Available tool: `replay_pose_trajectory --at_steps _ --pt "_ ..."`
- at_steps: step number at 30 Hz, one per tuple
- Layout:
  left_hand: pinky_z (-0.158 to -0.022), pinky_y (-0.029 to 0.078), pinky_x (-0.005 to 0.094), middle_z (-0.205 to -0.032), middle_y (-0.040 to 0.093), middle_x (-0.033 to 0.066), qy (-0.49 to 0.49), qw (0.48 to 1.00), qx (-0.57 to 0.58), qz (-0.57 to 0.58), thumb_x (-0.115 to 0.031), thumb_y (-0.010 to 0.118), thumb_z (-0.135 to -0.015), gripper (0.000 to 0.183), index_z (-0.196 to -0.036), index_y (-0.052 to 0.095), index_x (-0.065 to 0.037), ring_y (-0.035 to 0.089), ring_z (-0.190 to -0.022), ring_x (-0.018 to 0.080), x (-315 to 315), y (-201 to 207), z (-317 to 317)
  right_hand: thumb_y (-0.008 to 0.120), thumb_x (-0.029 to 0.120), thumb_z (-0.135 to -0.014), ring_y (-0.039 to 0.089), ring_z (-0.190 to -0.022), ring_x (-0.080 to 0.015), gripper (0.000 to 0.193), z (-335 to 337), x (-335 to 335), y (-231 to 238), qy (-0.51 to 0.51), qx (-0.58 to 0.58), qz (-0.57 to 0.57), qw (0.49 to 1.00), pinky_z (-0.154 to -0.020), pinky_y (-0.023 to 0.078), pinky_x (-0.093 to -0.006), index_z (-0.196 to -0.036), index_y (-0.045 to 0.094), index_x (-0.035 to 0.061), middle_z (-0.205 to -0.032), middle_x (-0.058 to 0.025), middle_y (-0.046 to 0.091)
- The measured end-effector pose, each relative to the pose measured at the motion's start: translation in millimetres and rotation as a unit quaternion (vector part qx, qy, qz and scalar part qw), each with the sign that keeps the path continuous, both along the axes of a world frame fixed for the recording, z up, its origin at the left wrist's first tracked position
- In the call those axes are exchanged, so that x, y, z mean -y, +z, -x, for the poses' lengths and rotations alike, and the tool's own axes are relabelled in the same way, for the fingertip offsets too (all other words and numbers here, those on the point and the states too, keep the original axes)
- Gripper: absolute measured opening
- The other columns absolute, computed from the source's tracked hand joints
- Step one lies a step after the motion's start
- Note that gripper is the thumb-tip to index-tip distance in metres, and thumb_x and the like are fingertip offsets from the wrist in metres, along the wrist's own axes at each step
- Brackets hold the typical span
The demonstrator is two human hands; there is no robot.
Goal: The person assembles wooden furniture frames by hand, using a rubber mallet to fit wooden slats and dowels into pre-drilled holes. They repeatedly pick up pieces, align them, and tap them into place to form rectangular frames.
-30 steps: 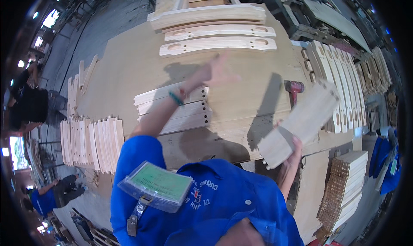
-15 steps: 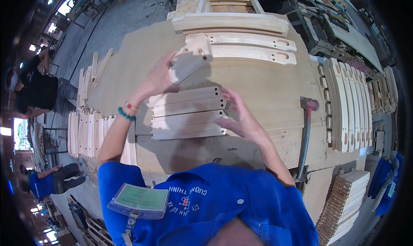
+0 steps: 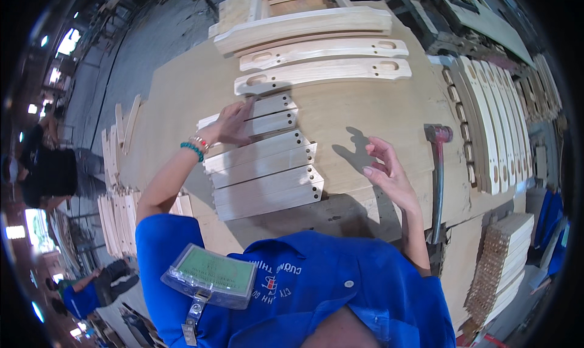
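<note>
Short pale wooden slats [image 3: 261, 187], each with two dark holes at the right end, lie side by side in a row on the table in front of me. My left hand [image 3: 230, 124] spans the two farthest slats [image 3: 271, 106], with its fingers toward their far edge and its thumb at the near side. A narrow gap parts these two from the nearer ones, whose right ends are staggered. To the right of the row, my right hand [image 3: 389, 170] hovers with its fingers apart and slightly bent, holding nothing. Its shadow falls on the tabletop.
Two long curved rails [image 3: 322, 76] with slots lie beyond the slats, near a wooden frame [image 3: 304, 27]. A red-headed hammer [image 3: 438, 165] lies at the right. More rails [image 3: 496, 123] stand farther right, above a stacked pile [image 3: 502, 269]. Slats [image 3: 118, 220] are bunched at the left.
My left hand has lowered the raised wooden pieces onto the far side of the row. My right hand has left the slats' ends and moved right.
</note>
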State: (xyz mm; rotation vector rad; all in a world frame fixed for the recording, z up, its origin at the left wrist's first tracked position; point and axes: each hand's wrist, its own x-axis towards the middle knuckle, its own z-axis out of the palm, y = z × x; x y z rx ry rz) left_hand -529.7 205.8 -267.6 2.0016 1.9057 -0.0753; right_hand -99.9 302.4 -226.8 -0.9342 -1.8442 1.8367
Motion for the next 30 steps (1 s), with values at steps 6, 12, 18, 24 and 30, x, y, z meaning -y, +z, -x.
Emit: replay_pose_trajectory --at_steps 6,12,18,24,30 --pt "-0.104 0.033 0.0430 -0.130 0.044 0.0238 0.009 0.986 0.100 -0.135 -0.037 0.078 -0.068 0.085 -0.134 0.038 -0.002 0.041 -0.121 0.0391 3 -22 0 0.066 0.026 -0.084 0.044 -0.118 -0.0210 0.062 -72 21 -10 -0.156 0.013 -0.013 0.988 -0.097 0.040 -0.0354 -0.135 0.037 0.0089 -0.126 -0.0102 0.045" --pt "-0.112 0.019 0.0438 -0.144 0.028 0.0273 0.123 0.990 -0.049 -0.046 -0.036 0.065 -0.082 0.080 -0.140 0.028 0.005 0.025 -0.135 0.0372 20 16 -9 0.067 0.031 -0.081 0.049 -0.115 -0.0298 0.064 -153 58 -10 -0.352 0.010 -0.086 0.932 -0.094 0.042 -0.0387 -0.130 0.040 0.0005 -0.124 -0.0214 0.047" --pt "-0.112 0.019 0.0430 -0.144 0.031 0.0238 0.064 0.974 0.017 -0.215 -0.032 0.061 -0.086 0.073 -0.142 0.027 0.001 0.027 -0.135 0.0343 -20 69 -118 0.066 0.027 -0.080 0.052 -0.112 -0.0319 0.056 -360 124 -32 -0.672 0.145 -0.215 0.694 -0.094 0.042 -0.0371 -0.124 0.047 -0.0012 -0.118 -0.0226 0.054" --pt "-0.111 0.019 0.0417 -0.146 0.031 0.0174 -0.074 0.968 0.126 -0.203 -0.018 0.060 -0.085 0.067 -0.143 0.028 -0.003 0.026 -0.136 0.0311 -52 98 -260 0.068 0.029 -0.076 0.045 -0.118 -0.0383 0.070 -579 188 -15 -0.773 0.396 -0.254 0.426 -0.100 0.037 -0.0443 -0.134 0.038 0.0050 -0.127 -0.0245 0.046" --pt "-0.110 0.024 0.0381 -0.140 0.039 0.0192 -0.165 0.950 0.242 -0.107 -0.023 0.064 -0.084 0.068 -0.139 0.034 0.001 0.031 -0.133 0.0311 -89 116 -466 0.075 0.034 -0.068 0.040 -0.124 -0.0410 0.098 -713 215 1 -0.747 0.513 -0.136 0.399 -0.103 0.034 -0.0458 -0.144 0.019 0.0060 -0.133 -0.0287 0.040"
